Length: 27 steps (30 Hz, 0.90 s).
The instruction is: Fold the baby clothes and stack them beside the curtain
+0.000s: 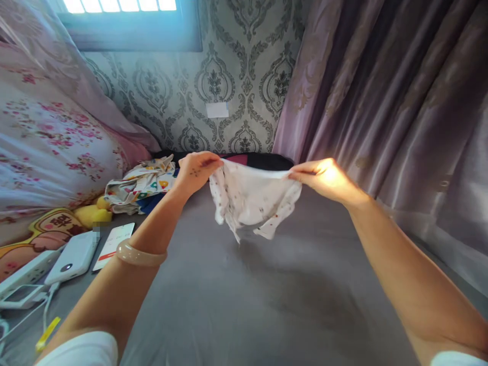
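Observation:
A small white shirt [253, 190] with tiny scattered prints hangs stretched in the air above the grey bedsheet. What look like its sleeves dangle at both sides, and its lower edge is bunched. My left hand [199, 172] pinches the upper left corner between thumb and fingers. Opposite it, my right hand [324, 178] pinches the upper right corner, with bright light falling on its back. The top edge runs nearly straight between the two hands. A pale bangle [141, 254] circles my left wrist.
Left of my left hand lies a pile of patterned clothes [147, 183]. Nearer on that side are a phone [114, 246], a white power bank [74, 256], a power strip [32, 272] with cables and a plush cushion [41, 234]. Curtains [381, 112] hang at the right above the grey sheet [244, 310].

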### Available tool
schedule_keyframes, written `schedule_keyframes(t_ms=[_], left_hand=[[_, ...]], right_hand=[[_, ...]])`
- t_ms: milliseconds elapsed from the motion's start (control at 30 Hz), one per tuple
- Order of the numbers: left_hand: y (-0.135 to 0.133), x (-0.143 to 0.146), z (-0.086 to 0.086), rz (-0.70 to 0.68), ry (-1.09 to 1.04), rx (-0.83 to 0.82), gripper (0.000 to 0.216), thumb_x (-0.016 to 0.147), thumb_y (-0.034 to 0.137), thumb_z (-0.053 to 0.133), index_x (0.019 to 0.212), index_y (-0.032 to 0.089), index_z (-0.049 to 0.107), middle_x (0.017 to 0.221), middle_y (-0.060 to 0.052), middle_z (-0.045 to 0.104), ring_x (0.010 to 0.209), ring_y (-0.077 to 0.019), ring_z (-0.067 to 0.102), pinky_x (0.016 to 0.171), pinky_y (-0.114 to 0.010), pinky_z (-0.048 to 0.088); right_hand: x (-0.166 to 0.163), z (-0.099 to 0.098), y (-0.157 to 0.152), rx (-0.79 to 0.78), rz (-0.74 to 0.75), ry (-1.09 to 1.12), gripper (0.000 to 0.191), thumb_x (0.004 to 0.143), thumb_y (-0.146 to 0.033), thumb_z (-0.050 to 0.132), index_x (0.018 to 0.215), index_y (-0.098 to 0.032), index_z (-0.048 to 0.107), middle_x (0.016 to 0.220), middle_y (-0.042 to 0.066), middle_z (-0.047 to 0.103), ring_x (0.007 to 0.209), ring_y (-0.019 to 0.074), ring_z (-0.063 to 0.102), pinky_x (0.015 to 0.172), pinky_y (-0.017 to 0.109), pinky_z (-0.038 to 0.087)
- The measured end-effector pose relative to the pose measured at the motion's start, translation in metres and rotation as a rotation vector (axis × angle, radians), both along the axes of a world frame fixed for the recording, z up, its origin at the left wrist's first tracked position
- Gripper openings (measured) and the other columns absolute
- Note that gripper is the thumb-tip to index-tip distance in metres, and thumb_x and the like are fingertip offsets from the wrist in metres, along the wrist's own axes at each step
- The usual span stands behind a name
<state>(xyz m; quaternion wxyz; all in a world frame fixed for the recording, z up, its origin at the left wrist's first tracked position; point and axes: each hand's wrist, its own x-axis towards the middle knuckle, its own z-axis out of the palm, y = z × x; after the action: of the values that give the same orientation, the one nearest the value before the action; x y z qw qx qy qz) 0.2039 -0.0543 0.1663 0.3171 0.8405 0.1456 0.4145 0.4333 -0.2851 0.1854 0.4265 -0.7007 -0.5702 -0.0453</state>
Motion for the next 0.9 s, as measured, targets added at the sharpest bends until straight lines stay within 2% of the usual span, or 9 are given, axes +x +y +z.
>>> schedule_keyframes(t_ms=[133, 300, 500, 667, 800, 867, 900], left_hand=[[-0.006, 0.002, 0.0, -0.024, 0.009, -0.065, 0.024, 0.068, 0.039, 0.071, 0.077, 0.017, 0.073, 0.067, -0.001, 0.065, 0.062, -0.013, 0.056, 0.055, -0.022, 0.041], [-0.008, 0.008, -0.006, -0.004, -0.037, -0.103, 0.026, 0.068, 0.04, 0.07, 0.076, 0.016, 0.072, 0.063, 0.0, 0.061, 0.056, -0.0102, 0.051, 0.051, -0.021, 0.037], [-0.001, 0.016, -0.017, 0.004, -0.083, -0.155, 0.032, 0.067, 0.043, 0.07, 0.078, 0.014, 0.071, 0.066, -0.001, 0.062, 0.06, -0.0115, 0.052, 0.057, -0.024, 0.04], [0.0, 0.018, -0.02, 0.131, 0.048, 0.011, 0.033, 0.075, 0.044, 0.059, 0.083, 0.014, 0.072, 0.063, 0.0, 0.06, 0.059, -0.0118, 0.049, 0.056, -0.023, 0.037], [-0.007, 0.015, -0.013, 0.236, 0.123, 0.189, 0.028, 0.078, 0.038, 0.054, 0.077, 0.017, 0.072, 0.056, 0.001, 0.056, 0.06, -0.0124, 0.049, 0.06, -0.024, 0.037], [-0.011, 0.01, -0.007, 0.2, 0.105, 0.171, 0.028, 0.079, 0.038, 0.054, 0.076, 0.016, 0.072, 0.055, 0.001, 0.055, 0.059, -0.0125, 0.05, 0.06, -0.024, 0.037], [-0.013, 0.006, -0.004, 0.14, 0.091, 0.12, 0.028, 0.079, 0.039, 0.055, 0.077, 0.016, 0.071, 0.057, 0.0, 0.056, 0.059, -0.0126, 0.05, 0.06, -0.024, 0.038]], right_hand=[[0.003, -0.002, 0.001, -0.044, 0.082, 0.11, 0.032, 0.076, -0.049, 0.068, 0.088, -0.02, 0.076, 0.081, 0.001, 0.072, 0.072, 0.0172, 0.062, 0.066, 0.029, 0.05], [0.011, -0.009, 0.003, -0.007, -0.011, 0.138, 0.031, 0.074, -0.048, 0.07, 0.085, -0.02, 0.076, 0.074, 0.001, 0.07, 0.066, 0.0172, 0.062, 0.058, 0.028, 0.048], [0.018, -0.015, 0.006, 0.137, -0.086, 0.106, 0.027, 0.078, -0.046, 0.066, 0.089, -0.024, 0.076, 0.082, 0.0, 0.073, 0.074, 0.0183, 0.064, 0.067, 0.031, 0.05], [0.016, -0.022, 0.005, 0.088, -0.107, 0.099, 0.027, 0.079, -0.045, 0.063, 0.089, -0.023, 0.076, 0.081, -0.001, 0.072, 0.074, 0.018, 0.065, 0.066, 0.03, 0.051], [0.013, -0.023, 0.001, 0.079, -0.124, 0.114, 0.029, 0.078, -0.046, 0.065, 0.091, -0.023, 0.076, 0.08, 0.0, 0.072, 0.073, 0.018, 0.065, 0.065, 0.03, 0.051], [0.011, -0.019, -0.003, 0.083, -0.088, 0.177, 0.03, 0.076, -0.047, 0.068, 0.09, -0.022, 0.076, 0.081, 0.002, 0.073, 0.073, 0.0182, 0.065, 0.065, 0.03, 0.052], [0.01, -0.015, -0.006, 0.077, -0.044, 0.229, 0.031, 0.075, -0.048, 0.069, 0.09, -0.021, 0.075, 0.083, 0.002, 0.073, 0.073, 0.0183, 0.065, 0.066, 0.031, 0.052]])
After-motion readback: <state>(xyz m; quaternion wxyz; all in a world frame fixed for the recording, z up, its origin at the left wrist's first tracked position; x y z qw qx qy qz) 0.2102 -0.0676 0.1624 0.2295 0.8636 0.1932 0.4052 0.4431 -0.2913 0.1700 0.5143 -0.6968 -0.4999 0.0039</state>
